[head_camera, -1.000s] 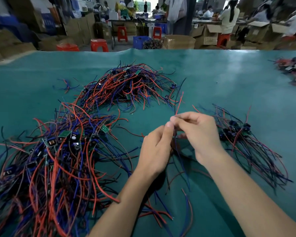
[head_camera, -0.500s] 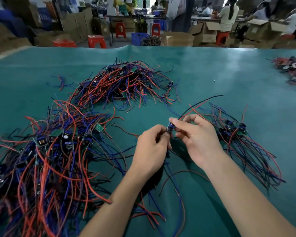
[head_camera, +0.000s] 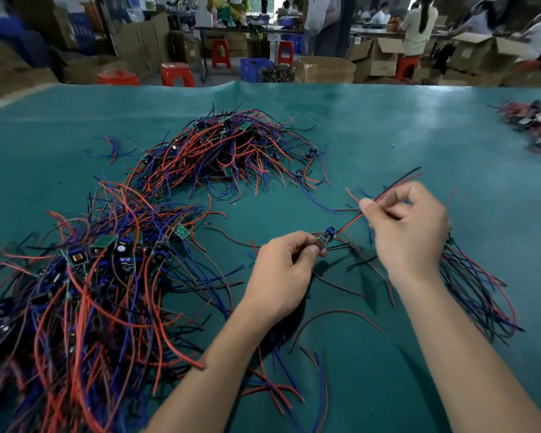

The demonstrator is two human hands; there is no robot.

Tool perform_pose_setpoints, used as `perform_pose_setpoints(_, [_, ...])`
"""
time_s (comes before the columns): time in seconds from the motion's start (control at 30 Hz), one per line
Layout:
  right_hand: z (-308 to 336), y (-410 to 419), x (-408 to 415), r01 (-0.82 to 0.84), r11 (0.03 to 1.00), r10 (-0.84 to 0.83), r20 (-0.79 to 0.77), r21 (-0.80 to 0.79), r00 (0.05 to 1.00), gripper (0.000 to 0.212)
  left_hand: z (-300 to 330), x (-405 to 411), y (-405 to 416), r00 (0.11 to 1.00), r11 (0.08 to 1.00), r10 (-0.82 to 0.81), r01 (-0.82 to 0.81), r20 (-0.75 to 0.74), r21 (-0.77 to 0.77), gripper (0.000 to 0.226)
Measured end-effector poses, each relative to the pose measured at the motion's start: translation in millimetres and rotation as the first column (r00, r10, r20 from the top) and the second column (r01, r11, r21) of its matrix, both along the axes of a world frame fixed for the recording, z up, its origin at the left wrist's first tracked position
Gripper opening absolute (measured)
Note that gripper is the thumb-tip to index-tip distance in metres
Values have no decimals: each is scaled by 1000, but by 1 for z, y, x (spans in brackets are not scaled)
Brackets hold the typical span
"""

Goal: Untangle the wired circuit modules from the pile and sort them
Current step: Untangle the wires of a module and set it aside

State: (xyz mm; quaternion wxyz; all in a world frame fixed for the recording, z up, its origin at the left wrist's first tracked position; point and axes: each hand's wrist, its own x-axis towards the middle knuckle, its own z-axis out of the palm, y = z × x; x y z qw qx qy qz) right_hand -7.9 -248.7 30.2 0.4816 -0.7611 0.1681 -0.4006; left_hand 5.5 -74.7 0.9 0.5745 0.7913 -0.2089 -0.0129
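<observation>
Mostly unsorted: one module in hand, big tangles waiting

Seen from a head-worn camera looking down at a green table. At far left and toward the viewer lies the largest tangle of red, blue and black wires, with small green circuit boards and copper coils showing among them; its lower edge runs out of frame. Behind it, nearer the table's middle, sits a second mound, also knotted. Judging by their bulk, most of the untangling is still to do.

At centre, the left hand is closed around a small circuit module, pinched at the fingertips just above the table. Its red and black leads run up and right into the right hand, which is closed on them between thumb and forefinger, drawing them straight.

Beneath and right of the right hand lies a smaller bundle with wires running roughly parallel, probably the sorted group.

At the far right edge another heap is cut off and blurred. The right hand hides the sorted bundle's modules, so their count cannot be told. People, cardboard boxes and red stools in the background are out of focus.
</observation>
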Motion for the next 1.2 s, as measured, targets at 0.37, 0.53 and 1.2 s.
perform_pose_setpoints(0.37, [5, -44, -5, 326, 944, -331, 149, 60, 932, 30, -3, -1, -1, 999, 1000, -26, 26, 18, 12, 19])
perform_pose_setpoints(0.53, [9, -54, -10, 447, 875, -475, 151, 183, 867, 24, -2, 1, -2, 997, 993, 76, -77, -16, -84, 19])
perform_pose_setpoints(1.2, [-4, 11, 4, -179, 980, 177, 30, 89, 984, 30, 2, 1, -1, 999, 999, 41, -41, 1, -34, 15])
